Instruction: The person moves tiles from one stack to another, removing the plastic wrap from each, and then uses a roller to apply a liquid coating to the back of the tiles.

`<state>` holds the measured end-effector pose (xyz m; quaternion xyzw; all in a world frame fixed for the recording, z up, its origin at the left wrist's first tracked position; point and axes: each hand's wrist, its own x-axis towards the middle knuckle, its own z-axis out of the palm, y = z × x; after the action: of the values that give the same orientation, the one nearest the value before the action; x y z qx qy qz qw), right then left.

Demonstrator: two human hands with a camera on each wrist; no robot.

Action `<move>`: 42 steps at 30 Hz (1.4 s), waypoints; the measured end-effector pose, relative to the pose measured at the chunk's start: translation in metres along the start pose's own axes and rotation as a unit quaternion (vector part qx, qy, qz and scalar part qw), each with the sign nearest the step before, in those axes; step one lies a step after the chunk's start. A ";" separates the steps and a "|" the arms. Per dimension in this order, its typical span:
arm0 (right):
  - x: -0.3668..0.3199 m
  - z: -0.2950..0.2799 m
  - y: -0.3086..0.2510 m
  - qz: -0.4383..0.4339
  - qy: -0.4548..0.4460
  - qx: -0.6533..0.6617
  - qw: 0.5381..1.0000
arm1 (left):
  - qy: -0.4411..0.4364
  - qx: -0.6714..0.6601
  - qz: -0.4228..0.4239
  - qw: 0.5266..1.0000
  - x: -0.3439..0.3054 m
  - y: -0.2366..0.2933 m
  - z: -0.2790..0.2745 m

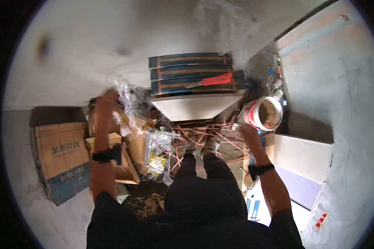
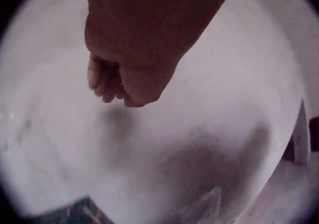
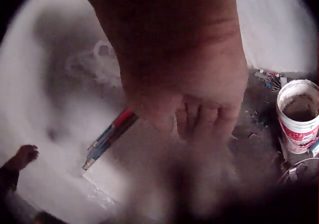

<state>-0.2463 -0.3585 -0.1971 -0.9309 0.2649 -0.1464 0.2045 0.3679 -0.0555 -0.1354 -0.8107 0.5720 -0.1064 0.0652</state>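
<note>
My left hand is blurred in the head view, out over the left side beside crumpled clear plastic wrap. In the left wrist view that hand's fingers hang loosely curled before the pale wall, with nothing in them. The right hand hangs just below a white-and-red bucket with a dirty inside. Its fingers look loosely bent and hold nothing visible in the right wrist view. Between the hands a red-handled knife lies on strapped dark green packs. A large pale tile stands in front of them.
Flattened cardboard boxes lean at the left, beside an opened carton. Reddish hoses or cables cross the floor by the feet. Patterned tiles rest against the right wall, near a red-and-white strip.
</note>
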 end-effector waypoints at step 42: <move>0.073 0.013 -0.014 0.374 0.097 0.080 0.919 | -0.011 -0.439 -0.306 0.845 -0.032 0.236 0.006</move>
<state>-0.1757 -0.3840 -0.1897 -0.7258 0.5999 -0.1690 0.2911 0.1433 -0.1055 -0.1976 -0.8897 0.2815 0.1499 -0.3267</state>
